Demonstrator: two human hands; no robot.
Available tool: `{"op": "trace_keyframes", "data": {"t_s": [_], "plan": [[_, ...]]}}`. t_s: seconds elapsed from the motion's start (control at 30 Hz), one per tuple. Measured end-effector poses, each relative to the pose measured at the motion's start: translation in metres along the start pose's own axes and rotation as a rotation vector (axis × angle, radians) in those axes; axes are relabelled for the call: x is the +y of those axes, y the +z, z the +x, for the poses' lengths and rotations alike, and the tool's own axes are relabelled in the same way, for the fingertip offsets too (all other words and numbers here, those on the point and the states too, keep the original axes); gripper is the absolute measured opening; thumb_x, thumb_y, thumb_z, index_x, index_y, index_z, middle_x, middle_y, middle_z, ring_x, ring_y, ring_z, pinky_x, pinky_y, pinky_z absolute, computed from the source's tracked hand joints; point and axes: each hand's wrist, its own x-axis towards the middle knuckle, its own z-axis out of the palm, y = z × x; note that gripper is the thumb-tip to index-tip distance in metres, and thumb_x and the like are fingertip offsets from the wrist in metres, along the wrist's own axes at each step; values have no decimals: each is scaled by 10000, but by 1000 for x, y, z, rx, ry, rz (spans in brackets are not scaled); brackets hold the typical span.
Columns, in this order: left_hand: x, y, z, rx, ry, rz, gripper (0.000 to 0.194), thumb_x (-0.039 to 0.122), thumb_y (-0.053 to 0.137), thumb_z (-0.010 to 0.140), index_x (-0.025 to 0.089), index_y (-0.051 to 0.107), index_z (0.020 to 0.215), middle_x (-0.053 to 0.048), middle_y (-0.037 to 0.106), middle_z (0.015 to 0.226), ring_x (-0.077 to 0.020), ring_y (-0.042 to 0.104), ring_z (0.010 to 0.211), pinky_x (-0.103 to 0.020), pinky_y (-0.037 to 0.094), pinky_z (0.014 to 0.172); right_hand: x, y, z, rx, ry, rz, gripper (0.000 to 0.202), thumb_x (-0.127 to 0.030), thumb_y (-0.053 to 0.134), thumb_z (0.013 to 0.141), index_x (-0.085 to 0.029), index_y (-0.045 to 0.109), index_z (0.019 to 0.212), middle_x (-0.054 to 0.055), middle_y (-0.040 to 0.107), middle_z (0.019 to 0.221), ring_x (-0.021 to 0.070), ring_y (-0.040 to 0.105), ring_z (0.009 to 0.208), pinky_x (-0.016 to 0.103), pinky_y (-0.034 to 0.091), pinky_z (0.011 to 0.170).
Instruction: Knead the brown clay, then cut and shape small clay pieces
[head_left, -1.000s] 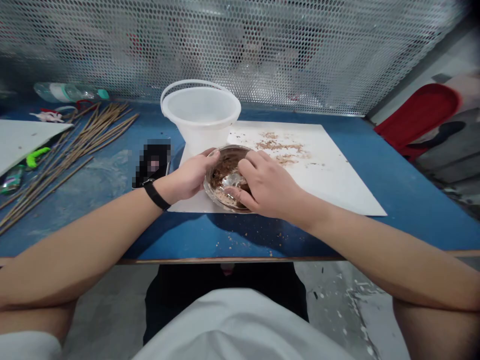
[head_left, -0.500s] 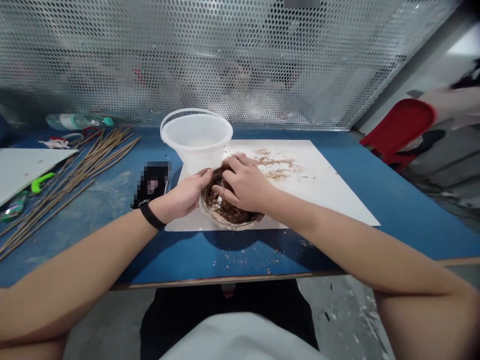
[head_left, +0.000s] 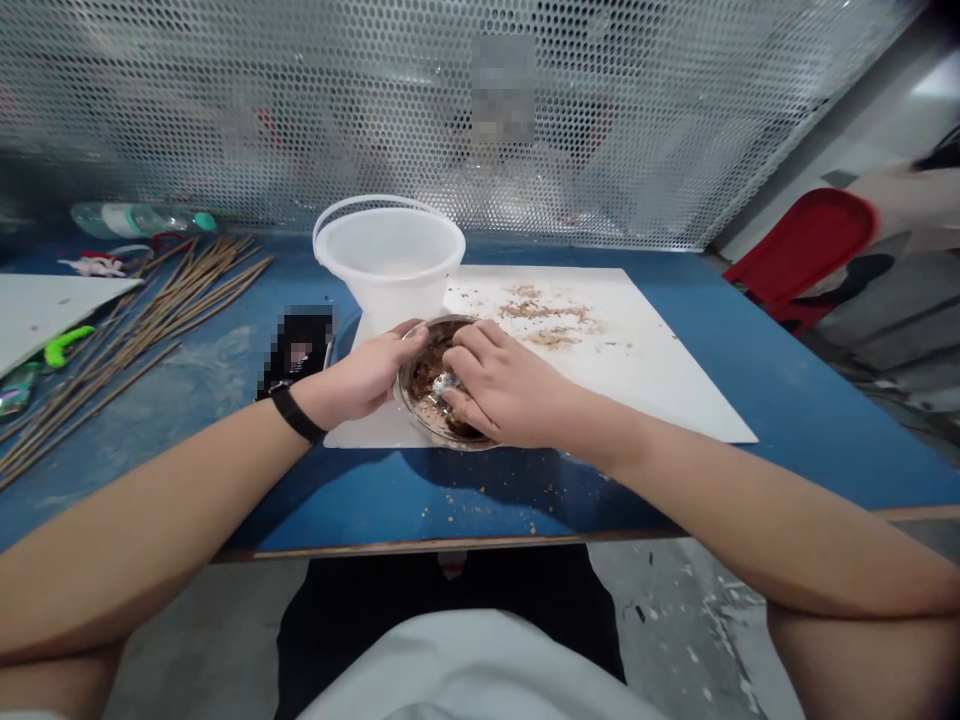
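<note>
1. Hands first, in the head view: the left hand (head_left: 367, 378) grips the bowl (head_left: 431, 430) by its left side, thumb over the rim and the other fingers mostly hidden beneath. A black band (head_left: 295, 413) circles that wrist.
2. The right hand (head_left: 514, 390) reaches into the bowl from the right, its fingers curled down and its thumb inside. Whether it is closed on anything cannot be told.
3. Brown matter (head_left: 421, 378) coats the bowl's inside; a shiny patch (head_left: 445, 384) shows beside the right thumb, too small to make out.
4. The bowl is in front of the person, over the near edge of a white board (head_left: 667, 380). Whether it rests there cannot be told.
5. Just behind it stands a white bucket (head_left: 405, 290), handle toward the back. Brown crumbs (head_left: 551, 312) lie on the board, right of the bucket.
6. On the blue table (head_left: 810, 450), left of the board, are a partly blurred black slab (head_left: 300, 345), a spread of thin sticks (head_left: 161, 310) and a bottle (head_left: 139, 219) on its side.
</note>
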Motion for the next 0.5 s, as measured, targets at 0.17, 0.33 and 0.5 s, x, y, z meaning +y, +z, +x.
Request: {"op": "trace_keyframes", "data": {"t_s": [0.17,0.33,0.5], "plan": [[-4,-4,5,8,-19,44,270,391,672,1059,257,727,1287,-96,796,1216,-283,783,1142,-328,619,834,6,16,26,-27,293,-5,474,-459,462,1140,-96,646,1382,268,618,1387,427,509,1264,579,451,1072],[-5,0,5,87,23,16,206,335,631,1074,225,716,1225,-111,795,1204,-298,773,1175,-393,631,937,4,2,40,-32,445,-87,523,-475,497,1131,-49,728,1328,295,633,1391,459,518,1333,575,445,1072],[-5,7,2,129,31,17,220,332,581,1105,209,700,1243,-128,801,1268,-286,776,1168,-407,627,991,4,-10,22,-34,439,-84,712,-567,360,1160,-62,848,1041,264,720,1114,419,569,1172,582,455,1052]]}}
